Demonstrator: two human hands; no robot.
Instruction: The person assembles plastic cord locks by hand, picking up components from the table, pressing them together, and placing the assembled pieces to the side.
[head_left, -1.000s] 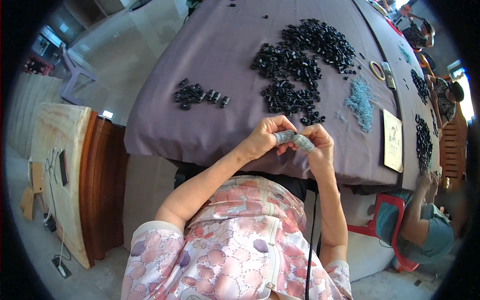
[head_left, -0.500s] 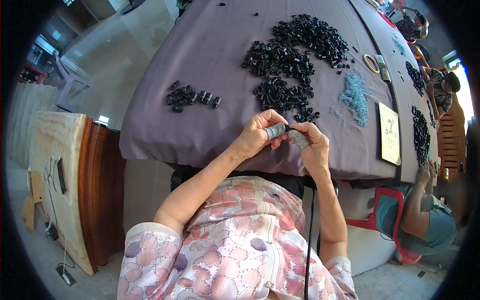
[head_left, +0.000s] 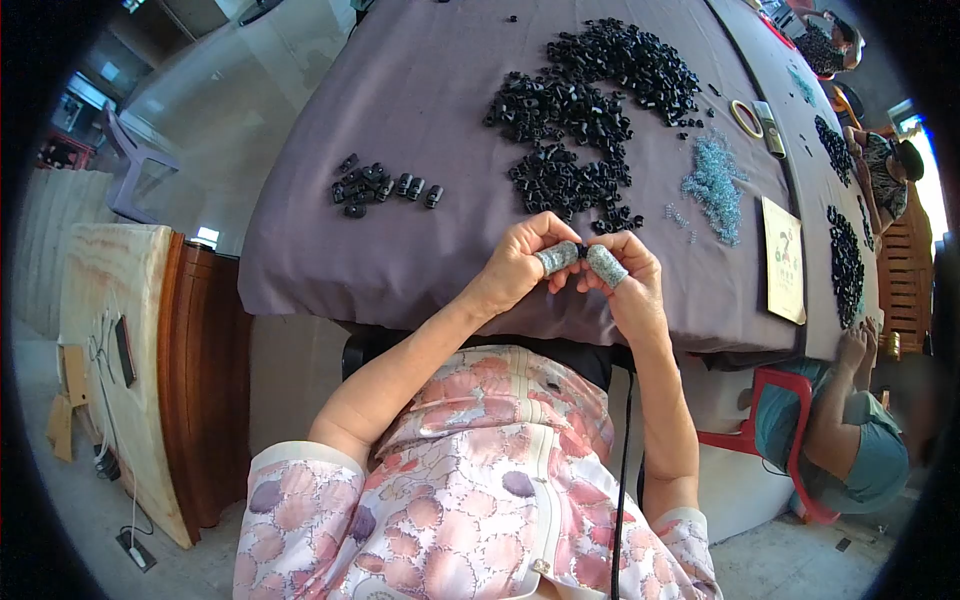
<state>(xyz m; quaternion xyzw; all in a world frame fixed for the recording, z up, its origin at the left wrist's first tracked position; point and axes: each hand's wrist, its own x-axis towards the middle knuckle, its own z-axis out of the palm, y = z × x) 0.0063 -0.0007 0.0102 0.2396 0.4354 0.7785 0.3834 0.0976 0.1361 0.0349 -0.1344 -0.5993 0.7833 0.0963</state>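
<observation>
My left hand point(head_left: 518, 268) and my right hand point(head_left: 634, 283) meet just above the table's near edge. Between their fingertips they pinch a small black plastic piece point(head_left: 583, 251), mostly covered by the fingers. Each thumb is wrapped in a grey cover. Just beyond the hands lies a large heap of small black plastic parts point(head_left: 570, 185). A smaller group of black pieces point(head_left: 365, 187), some with a grey band, rests to the left. To the right is a pile of tiny, shiny, bluish bits point(head_left: 715, 190), too small to make out.
A mauve cloth covers the table point(head_left: 420, 265). A pale booklet point(head_left: 783, 260), a tape roll point(head_left: 745, 118) and a grey device point(head_left: 769, 130) lie at the right. A co-worker point(head_left: 835, 420) sits on a red chair point(head_left: 790, 440); other people are farther back. A marble-topped cabinet point(head_left: 120, 350) stands left.
Both hands have shifted very slightly to the right, and the thumbs have turned a little around the black piece. The heaps look the same.
</observation>
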